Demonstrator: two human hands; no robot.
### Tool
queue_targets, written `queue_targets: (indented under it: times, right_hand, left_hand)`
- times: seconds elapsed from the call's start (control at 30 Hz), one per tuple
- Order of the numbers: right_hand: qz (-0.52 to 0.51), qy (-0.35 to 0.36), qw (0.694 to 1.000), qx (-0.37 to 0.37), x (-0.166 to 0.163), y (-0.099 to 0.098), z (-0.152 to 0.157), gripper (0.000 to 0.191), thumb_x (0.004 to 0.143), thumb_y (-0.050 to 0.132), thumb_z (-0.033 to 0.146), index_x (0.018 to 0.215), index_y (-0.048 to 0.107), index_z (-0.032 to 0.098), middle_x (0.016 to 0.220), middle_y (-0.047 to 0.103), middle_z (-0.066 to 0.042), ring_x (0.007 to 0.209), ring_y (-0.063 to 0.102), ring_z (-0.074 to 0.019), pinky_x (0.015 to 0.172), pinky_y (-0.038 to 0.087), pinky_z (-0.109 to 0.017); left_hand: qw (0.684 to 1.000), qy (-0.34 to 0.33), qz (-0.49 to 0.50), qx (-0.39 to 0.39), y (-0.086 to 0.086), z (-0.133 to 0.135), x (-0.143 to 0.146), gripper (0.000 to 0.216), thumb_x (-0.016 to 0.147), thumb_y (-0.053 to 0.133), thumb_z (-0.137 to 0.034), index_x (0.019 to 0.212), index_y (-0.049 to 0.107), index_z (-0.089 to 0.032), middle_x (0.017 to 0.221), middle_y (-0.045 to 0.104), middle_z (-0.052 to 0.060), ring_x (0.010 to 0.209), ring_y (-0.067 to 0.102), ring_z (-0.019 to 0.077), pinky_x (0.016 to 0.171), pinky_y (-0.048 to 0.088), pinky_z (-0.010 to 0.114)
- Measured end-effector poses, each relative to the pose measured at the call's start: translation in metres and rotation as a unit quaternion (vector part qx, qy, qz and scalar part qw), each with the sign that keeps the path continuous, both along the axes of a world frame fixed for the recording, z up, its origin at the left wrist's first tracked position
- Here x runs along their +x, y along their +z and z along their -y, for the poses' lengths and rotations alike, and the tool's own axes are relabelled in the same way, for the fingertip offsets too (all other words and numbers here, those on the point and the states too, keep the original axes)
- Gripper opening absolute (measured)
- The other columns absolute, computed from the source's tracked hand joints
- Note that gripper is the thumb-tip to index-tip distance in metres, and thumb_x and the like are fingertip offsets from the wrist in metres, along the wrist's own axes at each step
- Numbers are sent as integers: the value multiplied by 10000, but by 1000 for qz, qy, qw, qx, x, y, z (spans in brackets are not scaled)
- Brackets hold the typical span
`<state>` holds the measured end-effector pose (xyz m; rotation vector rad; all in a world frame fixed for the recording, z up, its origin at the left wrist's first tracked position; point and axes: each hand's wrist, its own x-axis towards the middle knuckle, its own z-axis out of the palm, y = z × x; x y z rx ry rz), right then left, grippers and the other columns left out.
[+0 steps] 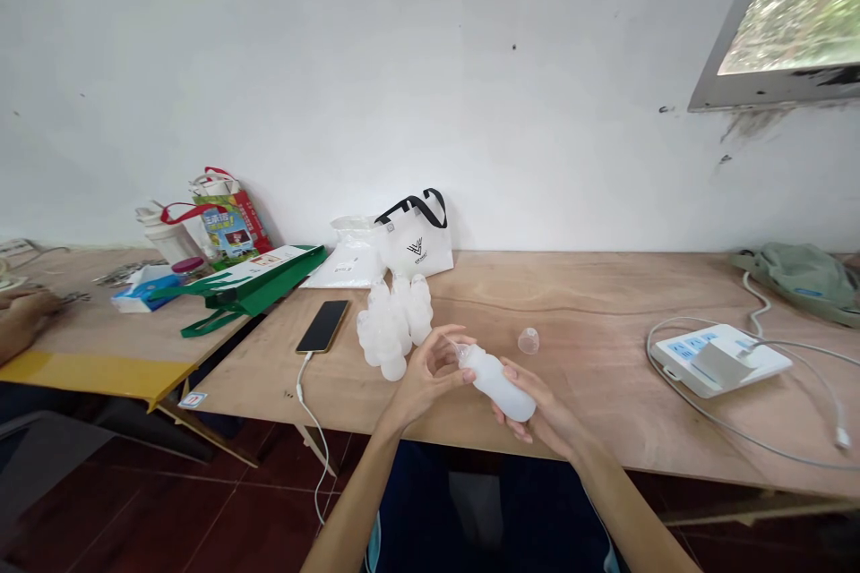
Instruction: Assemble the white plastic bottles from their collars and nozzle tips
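A white translucent plastic bottle [501, 383] is tilted above the table's front edge, its base toward the lower right. My right hand [547, 416] is wrapped around its lower body. At the bottle's neck, the fingers of my left hand [434, 372] are closed on a small clear top piece [460, 349], whose exact shape is partly hidden by the fingers. Beyond my hands, a clear plastic cap [528, 340] lies on the table. Several similar white bottles [393, 327] stand bunched together just left of my left hand.
A phone [323, 326] charges on the wooden table [605, 304]. Behind the bottles are a plastic packet [349, 255] and a white tote bag [423, 242]. A power strip [722, 358] with cables lies right, near a green-grey cloth item [803, 277]. Another person's hand [23, 318] shows far left.
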<state>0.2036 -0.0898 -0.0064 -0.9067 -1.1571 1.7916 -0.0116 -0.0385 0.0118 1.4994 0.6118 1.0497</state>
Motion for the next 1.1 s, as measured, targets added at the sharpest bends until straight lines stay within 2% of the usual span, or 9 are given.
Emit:
queue_targets:
  times: [0.13,0.2,0.27,0.37,0.47,0.57,0.73,0.93,1.1]
  right_hand:
    - [89,15,992,89,5,2,0,495,868,709,591,1212,615,248,913,714,-37,657,643,-160,472,468,-235]
    - [195,-44,968,150,10,-2,-5,435,875,701,574,1173,663,259,971,721,-43,770,679,-212,590,542,-306]
    - [306,-159,913,219,19,-9,-14,417,874,692,575,1158,685,270,1067,722,-57,936,688,-272,781,572,-406]
    - [404,-297,815,291,36,-25,-29,483,894,641,591,1257,637,273,1359,626,-94,1274,565,-343,1069,452,-535]
    - [458,-345,773,273,52,-42,-39,520,933,547,627,1290,607,254,1535,484,-127,1418,435,-385,1121,388,-588]
    - [458,-331,788,242,60,-49,-40,538,942,530,635,1317,590,254,1525,507,-133,1408,459,-387,1100,410,-576]
    - [386,-157,880,228,48,-35,-32,486,932,603,607,1311,604,304,1320,681,-61,1212,633,-314,1018,497,-485]
    - [367,-171,886,227,40,-24,-29,500,926,626,588,1330,587,295,1368,650,-71,1261,594,-312,1068,459,-515]
    - [363,-199,885,214,45,-24,-29,519,916,634,582,1342,591,288,1356,660,-79,1248,610,-318,1061,470,-534]
  left_hand:
    - [999,34,-7,-22,-4,-3,3,567,802,842,-338,1278,547,-246,1155,688,76,1054,671,226,958,537,396]
    - [998,57,-18,-19,-7,-5,4,572,805,836,-353,1283,539,-250,1176,676,73,1025,672,206,968,527,390]
    - [995,87,-37,-18,-10,-7,4,532,834,804,-384,1279,542,-254,1230,650,76,1003,670,186,974,513,380]
    - [991,111,-77,-22,-16,-9,4,480,877,747,-423,1280,542,-261,1286,611,81,998,662,177,974,501,377]
    - [987,109,-113,-20,-23,-11,5,452,899,713,-431,1284,543,-264,1328,581,89,1016,654,185,966,499,380]
    - [984,102,-146,-1,-29,-9,9,424,923,674,-434,1292,548,-268,1365,567,98,1038,653,205,954,502,390]
    - [967,112,-223,45,-39,-5,16,499,927,653,-412,1393,527,-283,1326,594,91,1007,623,230,975,488,433]
    - [944,139,-282,103,-50,-7,16,525,937,625,-348,1448,507,-327,1432,506,82,989,620,227,972,480,416]
    - [927,177,-308,120,-53,-12,16,291,942,611,-392,1205,614,-266,1106,652,51,868,628,231,888,491,395]
